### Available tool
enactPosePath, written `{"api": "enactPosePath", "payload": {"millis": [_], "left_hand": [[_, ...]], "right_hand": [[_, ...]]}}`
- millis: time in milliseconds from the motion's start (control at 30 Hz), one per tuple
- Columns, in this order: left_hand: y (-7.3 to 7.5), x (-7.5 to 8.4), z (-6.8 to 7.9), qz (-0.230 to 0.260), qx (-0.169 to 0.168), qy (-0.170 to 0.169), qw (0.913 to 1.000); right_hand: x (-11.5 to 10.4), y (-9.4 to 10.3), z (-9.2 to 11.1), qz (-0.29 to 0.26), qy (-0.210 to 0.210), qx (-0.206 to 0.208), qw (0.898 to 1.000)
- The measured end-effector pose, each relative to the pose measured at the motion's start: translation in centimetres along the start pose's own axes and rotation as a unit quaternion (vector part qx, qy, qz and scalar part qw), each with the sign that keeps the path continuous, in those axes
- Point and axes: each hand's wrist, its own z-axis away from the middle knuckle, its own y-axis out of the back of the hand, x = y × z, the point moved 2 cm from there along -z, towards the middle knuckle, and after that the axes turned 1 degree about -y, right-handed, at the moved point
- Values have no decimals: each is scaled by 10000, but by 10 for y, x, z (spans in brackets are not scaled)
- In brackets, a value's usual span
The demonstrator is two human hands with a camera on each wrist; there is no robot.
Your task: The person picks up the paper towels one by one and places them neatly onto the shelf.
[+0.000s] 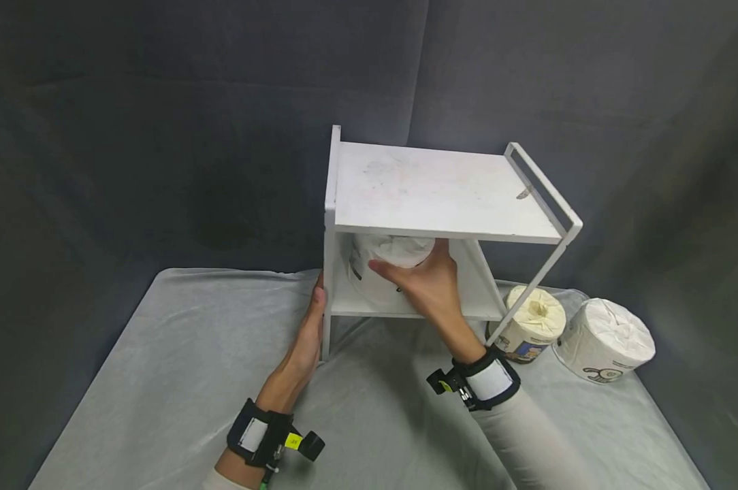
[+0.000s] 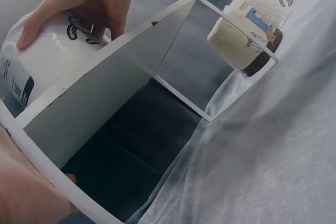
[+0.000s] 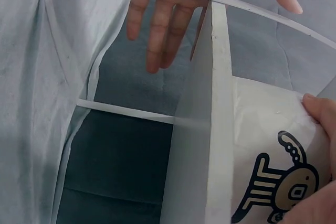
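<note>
A white two-tier shelf rack (image 1: 430,187) stands on the cloth-covered table. On its lower board sits a wrapped toilet roll (image 1: 369,282), partly hidden by the top board and my right hand (image 1: 433,279). That hand grips the roll, thumb on the near side; in the left wrist view the wrapper (image 2: 58,45) bears a dark print. My left hand (image 1: 308,330) is against the outside of the rack's left frame. In the right wrist view the left hand's fingers (image 3: 157,35) extend straight past the frame bar, holding nothing.
Right of the rack stand a cream wrapped toilet roll (image 1: 537,320) and a white wrapped one (image 1: 608,340), close together. The rack's slanted right leg (image 1: 531,286) passes in front of the cream roll. Dark curtains (image 1: 222,136) hang behind the grey cloth (image 1: 179,381).
</note>
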Motion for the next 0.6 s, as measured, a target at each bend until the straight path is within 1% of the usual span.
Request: {"api": "enactPosePath", "payload": {"millis": [367,467,600], "left_hand": [[0,1,1,104,9,-22,9999],[0,1,1,125,27,29,9999],[-1,2,1,143,88,75,9998]], "right_hand": [[-7,-22,-4,-176,479,156,9986],[-8,-27,-6,-92,504,214,9985],[-10,-35,-9,39,417,278,9987]]}}
